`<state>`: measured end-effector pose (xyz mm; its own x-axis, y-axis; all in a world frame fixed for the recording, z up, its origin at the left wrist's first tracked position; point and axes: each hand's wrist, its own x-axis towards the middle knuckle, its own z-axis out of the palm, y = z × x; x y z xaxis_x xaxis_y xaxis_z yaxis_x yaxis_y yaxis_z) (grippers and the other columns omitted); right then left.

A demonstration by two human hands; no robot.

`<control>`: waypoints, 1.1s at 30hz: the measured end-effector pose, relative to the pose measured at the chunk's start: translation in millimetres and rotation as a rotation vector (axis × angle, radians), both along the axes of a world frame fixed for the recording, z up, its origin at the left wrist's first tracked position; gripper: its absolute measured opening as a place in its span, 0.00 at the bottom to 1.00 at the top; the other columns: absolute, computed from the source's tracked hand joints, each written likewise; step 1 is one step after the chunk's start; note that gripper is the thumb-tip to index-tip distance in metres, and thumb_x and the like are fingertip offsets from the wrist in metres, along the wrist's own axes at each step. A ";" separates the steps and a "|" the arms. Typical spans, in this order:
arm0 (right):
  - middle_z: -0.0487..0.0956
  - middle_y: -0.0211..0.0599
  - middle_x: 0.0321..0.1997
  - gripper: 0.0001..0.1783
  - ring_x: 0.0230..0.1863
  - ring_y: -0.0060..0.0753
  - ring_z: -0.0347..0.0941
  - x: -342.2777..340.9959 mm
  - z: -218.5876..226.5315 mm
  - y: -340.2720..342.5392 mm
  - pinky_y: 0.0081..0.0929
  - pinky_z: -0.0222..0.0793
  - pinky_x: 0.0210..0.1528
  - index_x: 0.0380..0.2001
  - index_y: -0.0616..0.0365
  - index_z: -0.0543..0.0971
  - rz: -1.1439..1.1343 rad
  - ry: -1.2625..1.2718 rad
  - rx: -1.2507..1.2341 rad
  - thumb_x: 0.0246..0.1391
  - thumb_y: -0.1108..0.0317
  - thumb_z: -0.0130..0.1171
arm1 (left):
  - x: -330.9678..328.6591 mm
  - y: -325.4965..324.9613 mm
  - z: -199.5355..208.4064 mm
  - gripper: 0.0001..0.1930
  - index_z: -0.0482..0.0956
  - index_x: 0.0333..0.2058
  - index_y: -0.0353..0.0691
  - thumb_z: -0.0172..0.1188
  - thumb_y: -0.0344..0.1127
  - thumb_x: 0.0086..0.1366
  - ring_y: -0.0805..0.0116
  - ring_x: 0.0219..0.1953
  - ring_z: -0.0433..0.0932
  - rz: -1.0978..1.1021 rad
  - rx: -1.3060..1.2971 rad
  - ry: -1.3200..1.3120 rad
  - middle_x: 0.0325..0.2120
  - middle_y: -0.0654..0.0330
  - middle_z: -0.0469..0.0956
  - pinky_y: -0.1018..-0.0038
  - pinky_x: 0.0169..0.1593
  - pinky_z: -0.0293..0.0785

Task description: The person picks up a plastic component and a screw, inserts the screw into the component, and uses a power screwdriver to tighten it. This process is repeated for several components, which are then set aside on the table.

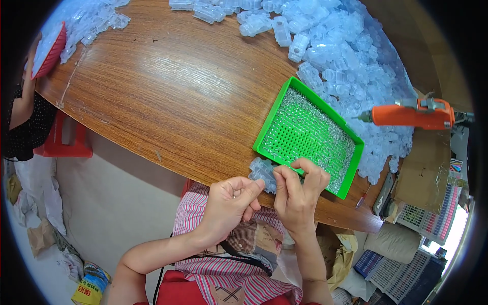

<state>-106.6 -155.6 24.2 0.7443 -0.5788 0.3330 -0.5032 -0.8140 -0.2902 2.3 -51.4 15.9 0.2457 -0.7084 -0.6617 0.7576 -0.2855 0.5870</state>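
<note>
At the table's near edge, a clear plastic part (260, 166) lies between my hands, just below the corner of a green tray. My left hand (230, 206) is closed, thumb and fingers pinched against the part's near side. Beside it, my right hand (301, 195) is also closed in a pinch at the part's right side. Whatever is between its fingertips is too small to make out. The shallow green tray (260, 138) has a perforated bottom and holds many small metal screws. My right hand overlaps its near corner.
A large heap of clear plastic parts (335, 56) covers the far right of the table. An orange electric screwdriver (406, 117) hangs at right, above the heap. At far left, a person's arm (23, 107) is near a red basket (53, 53) and more parts.
</note>
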 end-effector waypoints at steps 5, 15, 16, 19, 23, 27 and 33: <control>0.69 0.33 0.42 0.09 0.45 0.39 0.61 1.8 4.1 1.9 0.37 0.56 0.47 0.33 0.53 0.78 0.016 0.025 -0.013 0.44 0.72 0.63 | -1.1 6.4 -5.1 0.09 0.77 0.30 0.34 0.60 0.35 0.63 0.84 0.13 0.67 0.015 0.013 0.001 0.16 0.65 0.75 0.87 0.17 0.61; 0.69 0.32 0.43 0.09 0.44 0.38 0.62 1.4 6.6 2.0 0.36 0.56 0.46 0.33 0.54 0.79 0.034 0.123 -0.092 0.46 0.71 0.60 | 0.2 6.7 0.1 0.08 0.77 0.30 0.36 0.58 0.35 0.64 0.85 0.12 0.64 0.008 0.055 0.035 0.15 0.67 0.74 0.86 0.16 0.58; 0.69 0.31 0.43 0.09 0.44 0.37 0.62 1.5 6.4 1.4 0.36 0.56 0.46 0.34 0.54 0.79 0.045 0.134 -0.116 0.45 0.71 0.60 | 0.5 6.2 -0.5 0.08 0.77 0.30 0.36 0.58 0.35 0.64 0.85 0.12 0.64 0.001 0.052 0.040 0.15 0.67 0.74 0.86 0.16 0.58; 0.70 0.30 0.42 0.10 0.43 0.36 0.62 1.3 6.1 -1.5 0.35 0.57 0.45 0.34 0.54 0.79 0.067 0.149 -0.145 0.44 0.71 0.59 | 0.1 5.5 -3.3 0.08 0.77 0.32 0.35 0.59 0.35 0.63 0.85 0.13 0.65 0.000 0.037 0.055 0.16 0.67 0.74 0.87 0.16 0.59; 0.70 0.31 0.40 0.10 0.42 0.39 0.61 1.9 7.6 -2.3 0.35 0.56 0.46 0.32 0.54 0.79 0.072 0.131 -0.065 0.42 0.74 0.63 | -0.3 6.0 -5.0 0.09 0.77 0.32 0.34 0.60 0.36 0.63 0.85 0.13 0.66 0.011 0.013 0.053 0.16 0.66 0.75 0.87 0.16 0.59; 0.71 0.30 0.39 0.10 0.41 0.38 0.62 1.1 5.4 -2.0 0.35 0.56 0.46 0.31 0.54 0.79 0.063 0.121 -0.081 0.42 0.74 0.64 | -0.7 5.5 -3.6 0.09 0.77 0.32 0.34 0.60 0.36 0.63 0.85 0.13 0.66 0.011 0.018 0.050 0.16 0.65 0.75 0.87 0.16 0.59; 0.71 0.26 0.41 0.10 0.41 0.32 0.62 -0.2 2.2 -2.0 0.31 0.58 0.42 0.34 0.55 0.80 0.112 0.130 -0.256 0.45 0.70 0.61 | -2.4 6.3 -4.9 0.09 0.77 0.32 0.33 0.60 0.35 0.63 0.84 0.12 0.66 0.031 0.021 0.039 0.16 0.65 0.75 0.87 0.15 0.60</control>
<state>-106.8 -157.5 26.4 0.8446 -0.4004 0.3554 -0.4256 -0.9049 -0.0082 -0.1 -45.1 11.0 0.2406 -0.6870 -0.6856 0.7885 -0.2736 0.5508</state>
